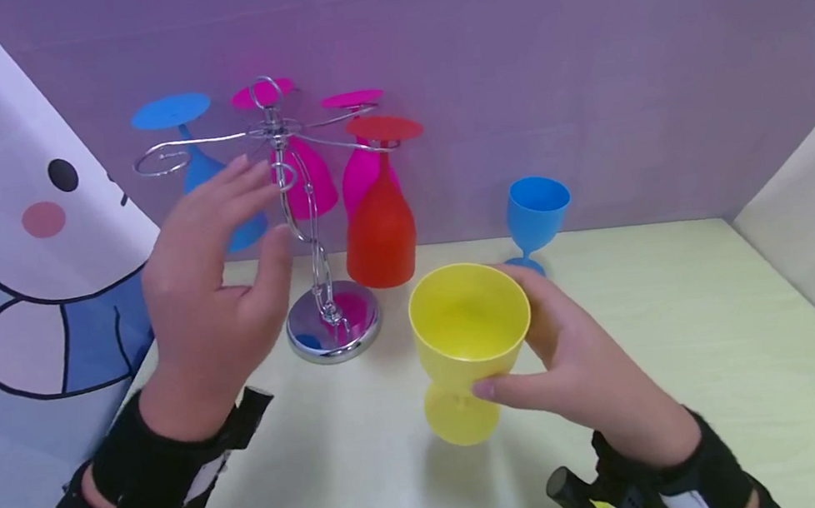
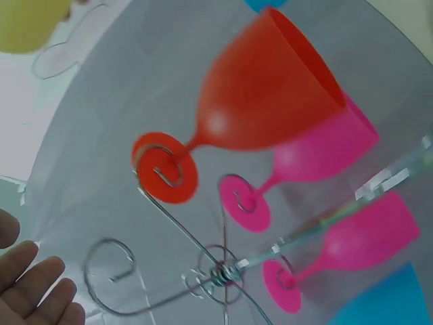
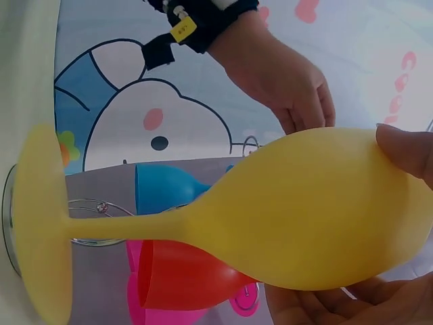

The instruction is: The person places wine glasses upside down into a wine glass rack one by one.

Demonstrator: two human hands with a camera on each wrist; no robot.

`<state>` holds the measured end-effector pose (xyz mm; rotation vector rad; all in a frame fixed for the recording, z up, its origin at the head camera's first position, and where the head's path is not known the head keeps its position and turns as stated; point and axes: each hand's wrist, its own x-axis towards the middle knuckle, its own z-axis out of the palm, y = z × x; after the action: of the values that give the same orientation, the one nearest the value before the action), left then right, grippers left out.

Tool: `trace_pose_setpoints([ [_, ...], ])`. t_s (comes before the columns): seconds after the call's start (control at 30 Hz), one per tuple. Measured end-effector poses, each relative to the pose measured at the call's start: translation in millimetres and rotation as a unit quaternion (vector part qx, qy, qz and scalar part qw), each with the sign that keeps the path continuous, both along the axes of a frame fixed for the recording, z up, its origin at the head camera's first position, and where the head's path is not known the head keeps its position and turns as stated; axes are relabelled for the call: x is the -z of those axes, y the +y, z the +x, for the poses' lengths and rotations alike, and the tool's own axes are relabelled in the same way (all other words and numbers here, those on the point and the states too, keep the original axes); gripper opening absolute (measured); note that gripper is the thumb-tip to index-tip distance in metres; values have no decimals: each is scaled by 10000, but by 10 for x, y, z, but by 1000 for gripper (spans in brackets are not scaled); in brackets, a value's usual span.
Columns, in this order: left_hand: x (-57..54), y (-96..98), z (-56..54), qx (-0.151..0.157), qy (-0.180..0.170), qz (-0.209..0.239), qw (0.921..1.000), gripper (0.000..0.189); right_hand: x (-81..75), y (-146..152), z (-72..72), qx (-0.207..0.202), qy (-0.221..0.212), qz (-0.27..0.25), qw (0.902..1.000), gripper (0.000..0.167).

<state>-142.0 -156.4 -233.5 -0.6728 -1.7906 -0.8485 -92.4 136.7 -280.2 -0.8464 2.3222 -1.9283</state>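
My right hand [image 1: 577,352] grips a yellow plastic goblet [image 1: 457,357] by its bowl, thumb on the near side. The goblet is upright, mouth up, raised over the table, and in the right wrist view its stem and foot show whole. Beside the metal stemware rack [image 1: 336,329], my left hand [image 1: 215,284] is raised with fingers extended and nothing in it. From the rack's curled arms hang upside down a blue goblet [image 1: 172,111], two pink goblets [image 2: 328,152] and an orange-red goblet [image 1: 382,240]. One front-left arm hook [image 2: 108,271] carries no goblet.
Another blue goblet [image 1: 538,210] stands upright on the pale table [image 1: 687,323] near the back edge, behind the right hand. A purple-grey backdrop [image 1: 620,62] rises behind it, and a cartoon-printed cloth [image 1: 32,204] stands on the left side.
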Motion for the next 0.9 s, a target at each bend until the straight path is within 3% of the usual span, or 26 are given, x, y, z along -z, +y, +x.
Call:
trace_pose_setpoints([
  [0.07, 55, 60, 58, 170, 107, 212, 9996, 42, -5, 1, 2, 13, -11, 7, 10000, 75],
  [0.17, 136, 136, 149, 336, -32, 467, 9983, 50, -12, 2, 2, 53, -75, -2, 10000, 76],
  [0.43, 446, 296, 370, 870, -1163, 907, 9852, 34, -6, 10, 3, 80, -75, 12, 9999, 78],
  [0.5, 527, 353, 400, 1120, -1491, 920, 9781, 33, 0, 12, 6, 112, -76, 48, 9999, 78],
  [0.7, 682, 488, 441, 1780, -2506, 1154, 9446, 38, -4, 26, 10, 284, -171, 179, 9993, 79],
  [0.9, 739, 490, 427, 2055, -2946, 1328, 9238, 38, -29, 71, -15, 281, -287, 299, 9987, 81],
])
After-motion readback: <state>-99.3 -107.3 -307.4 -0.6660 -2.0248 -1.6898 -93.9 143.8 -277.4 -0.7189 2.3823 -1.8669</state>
